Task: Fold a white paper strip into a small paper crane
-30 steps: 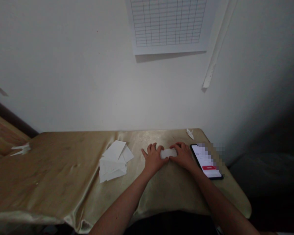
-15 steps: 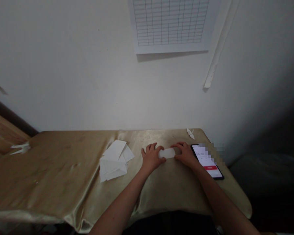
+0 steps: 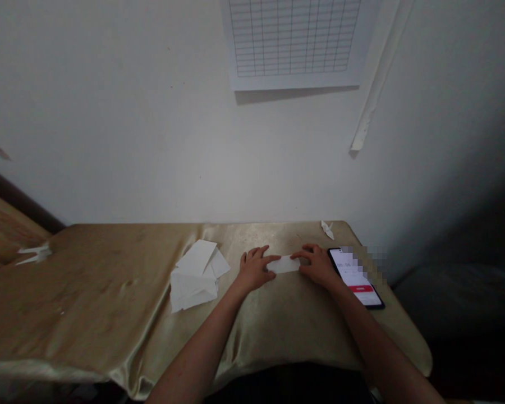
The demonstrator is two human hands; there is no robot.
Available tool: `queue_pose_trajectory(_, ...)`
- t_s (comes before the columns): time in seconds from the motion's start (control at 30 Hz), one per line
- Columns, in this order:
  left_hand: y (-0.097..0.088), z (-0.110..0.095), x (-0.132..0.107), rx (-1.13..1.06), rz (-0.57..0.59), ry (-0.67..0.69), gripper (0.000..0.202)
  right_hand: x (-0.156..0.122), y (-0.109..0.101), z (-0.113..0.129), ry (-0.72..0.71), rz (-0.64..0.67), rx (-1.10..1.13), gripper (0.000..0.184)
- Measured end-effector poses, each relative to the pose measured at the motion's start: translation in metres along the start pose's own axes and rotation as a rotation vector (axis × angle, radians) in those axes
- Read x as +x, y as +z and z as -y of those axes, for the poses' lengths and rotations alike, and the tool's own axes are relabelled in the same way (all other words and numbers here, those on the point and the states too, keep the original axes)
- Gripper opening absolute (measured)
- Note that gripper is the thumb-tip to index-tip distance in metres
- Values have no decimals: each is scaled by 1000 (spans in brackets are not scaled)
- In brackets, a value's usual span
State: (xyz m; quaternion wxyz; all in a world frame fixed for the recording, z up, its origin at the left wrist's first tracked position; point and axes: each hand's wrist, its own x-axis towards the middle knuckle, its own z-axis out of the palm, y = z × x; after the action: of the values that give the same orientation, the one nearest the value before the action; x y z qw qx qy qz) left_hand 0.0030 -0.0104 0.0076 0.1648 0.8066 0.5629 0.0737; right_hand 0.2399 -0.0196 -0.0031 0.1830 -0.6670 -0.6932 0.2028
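A narrow strip of white paper (image 3: 284,264) lies flat on the gold satin tablecloth (image 3: 88,286), and both hands touch it. My left hand (image 3: 255,269) presses its left end with the fingertips. My right hand (image 3: 317,265) rests on its right end, with the fingers hiding the tip. A loose pile of white paper sheets (image 3: 194,278) lies a little to the left of my left hand. Right of my right hand is a black smartphone (image 3: 356,279) with a lit screen, partly pixelated.
A small white paper crane (image 3: 327,229) sits at the far edge of the table, and a second paper figure (image 3: 36,253) lies at the left end. A gridded chart (image 3: 292,39) hangs on the white wall behind. The table's right corner drops into darkness.
My hands have slid apart along the table. The white paper between them now looks like a longer, thinner strip, with more of it showing.
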Motion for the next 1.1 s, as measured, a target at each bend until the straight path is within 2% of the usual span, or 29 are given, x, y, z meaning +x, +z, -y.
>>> queue_pose_trajectory(0.17, -7, 9, 3, -4, 47, 57, 59, 0, 0, 1, 6, 2, -15, 49)
queue_pose_trajectory(0.43, -6, 10, 1, -3, 5, 49, 56, 1, 3, -4, -23, -1, -34, 48)
queue_pose_trajectory(0.63, 1, -1, -1, 3, -54, 31, 51, -8, 3, 7, -60, -53, -64, 31)
queue_pose_trajectory(0.83, 12, -19, -4, 16, -186, -24, 49, -15, 9, 19, -44, -101, -116, 42)
queue_pose_trajectory(1.1, 17, -28, -5, 25, -237, -55, 52, -13, 12, 20, -17, -121, -91, 40)
